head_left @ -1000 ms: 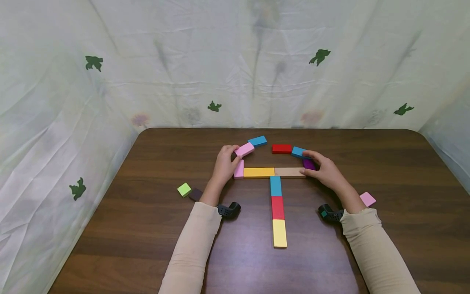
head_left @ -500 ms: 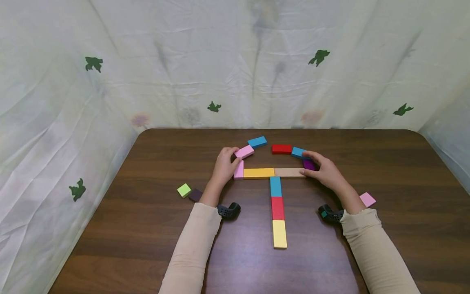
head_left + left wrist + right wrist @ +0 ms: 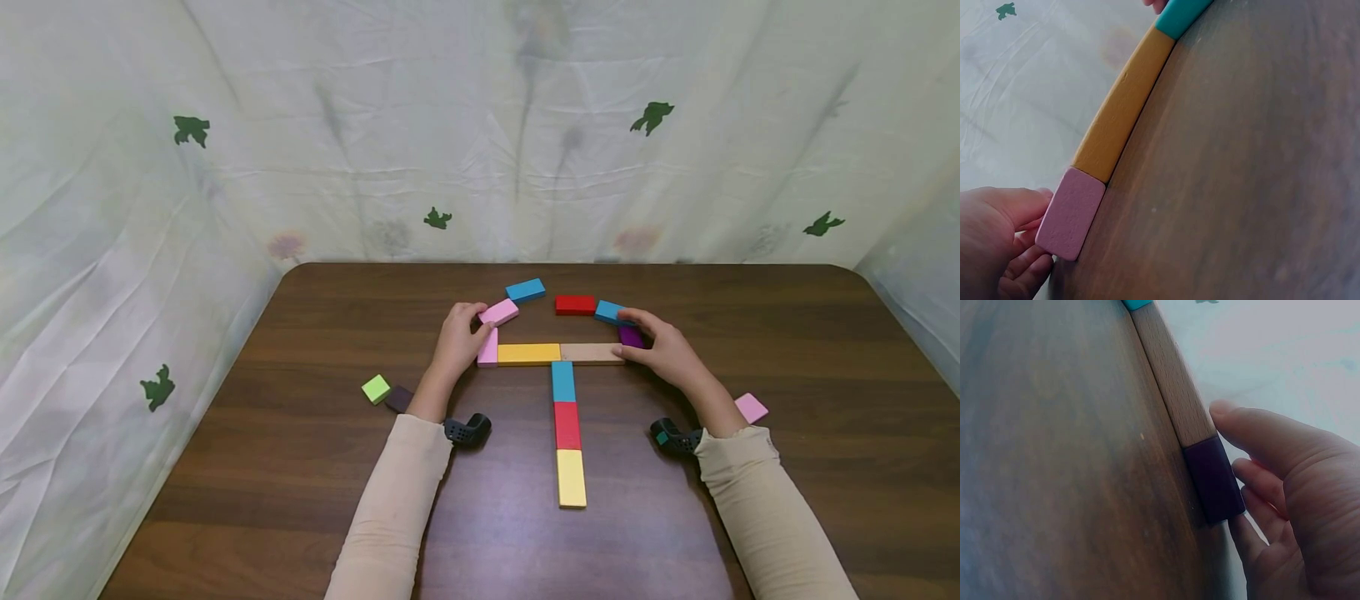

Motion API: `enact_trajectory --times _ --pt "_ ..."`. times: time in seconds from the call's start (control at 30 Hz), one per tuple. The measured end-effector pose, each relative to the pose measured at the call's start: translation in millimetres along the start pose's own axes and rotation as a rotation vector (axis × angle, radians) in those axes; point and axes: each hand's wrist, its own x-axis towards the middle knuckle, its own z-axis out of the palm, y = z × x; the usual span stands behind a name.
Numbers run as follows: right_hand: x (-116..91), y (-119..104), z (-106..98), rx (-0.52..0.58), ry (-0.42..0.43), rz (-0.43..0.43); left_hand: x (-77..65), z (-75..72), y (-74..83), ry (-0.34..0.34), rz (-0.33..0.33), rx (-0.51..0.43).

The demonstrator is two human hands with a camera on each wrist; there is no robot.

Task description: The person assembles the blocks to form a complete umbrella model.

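My left hand point(image 3: 457, 340) pinches a slanted pink block point(image 3: 498, 312) between thumb and fingers. Below it an upright-running pink block point(image 3: 487, 347) meets the left end of a yellow-orange block point(image 3: 528, 355). My right hand point(image 3: 666, 350) curls round a purple block point(image 3: 630, 336), its index finger at a blue block point(image 3: 610, 312) and its thumb by the end of a tan wooden block point(image 3: 591, 354). In the right wrist view fingers lie behind the purple block point(image 3: 1214, 481). The left wrist view shows a pink block end point(image 3: 1072, 214) beside the left fingers.
A teal block point(image 3: 562, 381), a red block point(image 3: 566, 426) and a pale yellow block point(image 3: 571, 478) run toward me. Beyond lie a blue block point(image 3: 525, 290) and a red block point(image 3: 575, 305). Green point(image 3: 376, 389), dark point(image 3: 400, 399) and pink point(image 3: 751, 407) blocks lie outside on the table point(image 3: 285, 483).
The slanted pink block has slid slightly toward me with my left hand, closer to the pink block below and away from the far blue one. My right hand has kept its place.
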Motion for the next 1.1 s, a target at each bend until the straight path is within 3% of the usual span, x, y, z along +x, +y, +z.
enact_trajectory --times 1.1 --pt "0.9 -1.6 -0.4 0.004 -0.012 0.024 1.2 0.0 -0.5 0.023 -0.028 -0.042"
